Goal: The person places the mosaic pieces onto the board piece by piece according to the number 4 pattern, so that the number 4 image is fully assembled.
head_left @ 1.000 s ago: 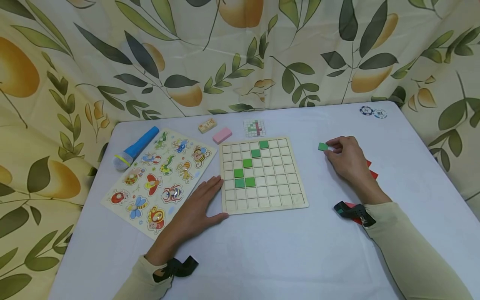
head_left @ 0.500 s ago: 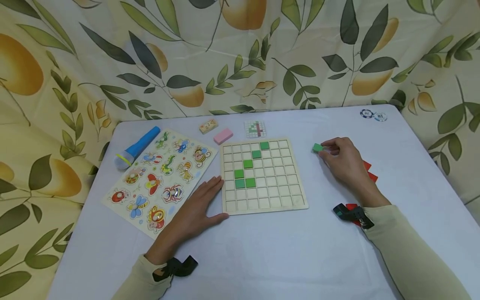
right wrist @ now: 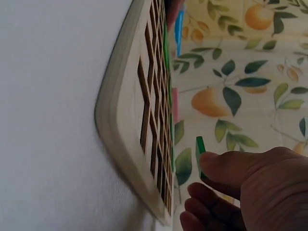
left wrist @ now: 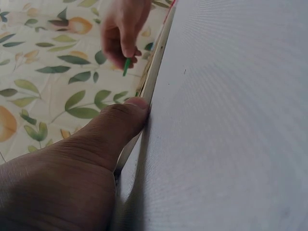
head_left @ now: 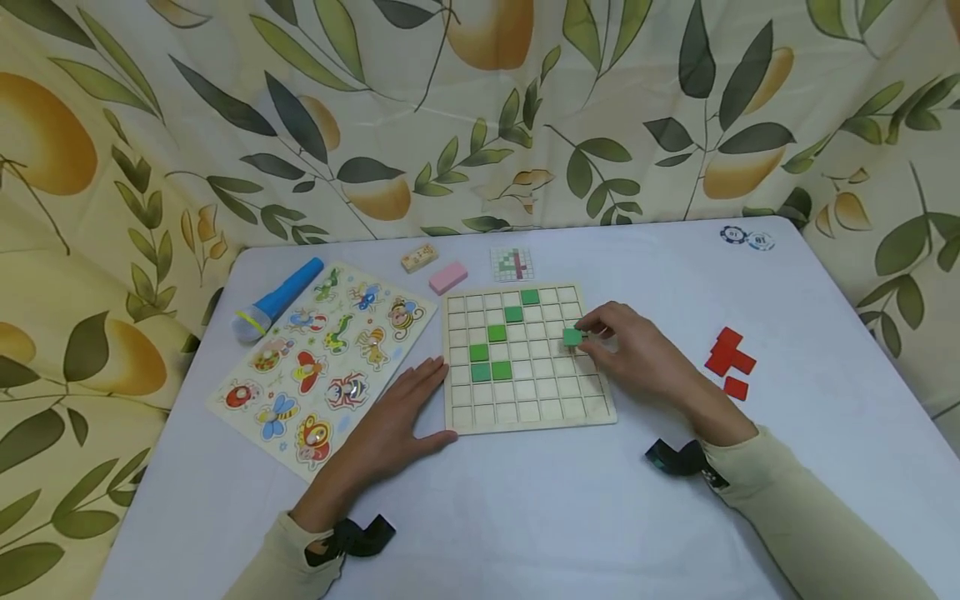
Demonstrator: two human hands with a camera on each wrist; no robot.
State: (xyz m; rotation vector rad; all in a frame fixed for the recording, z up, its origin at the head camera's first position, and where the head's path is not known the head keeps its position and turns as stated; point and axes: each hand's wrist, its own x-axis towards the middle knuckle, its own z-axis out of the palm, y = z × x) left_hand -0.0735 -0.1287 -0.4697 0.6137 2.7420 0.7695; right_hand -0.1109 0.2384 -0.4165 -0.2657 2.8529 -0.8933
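Observation:
A wooden grid board (head_left: 525,412) lies mid-table with several green tiles (head_left: 489,362) set in a diagonal run. My right hand (head_left: 592,337) hovers over the board's right side and pinches one green tile (head_left: 572,337) between thumb and fingertips; the right wrist view shows that green tile (right wrist: 199,150) held just above the grid board (right wrist: 120,120). My left hand (head_left: 397,417) lies flat on the table, fingers straight, its thumb (left wrist: 120,122) pressed against the board's left edge (left wrist: 151,82).
An insect puzzle sheet (head_left: 322,358) and a blue flashlight (head_left: 277,298) lie at the left. A pink block (head_left: 447,277), a small wooden domino (head_left: 418,257) and a pattern card (head_left: 513,263) sit behind the board. Red tiles (head_left: 729,361) lie at the right, poker chips (head_left: 746,238) at the far corner.
My right hand carried the green tile leftward from the open table onto the board's right side, uncovering the red tiles. The left hand stayed put.

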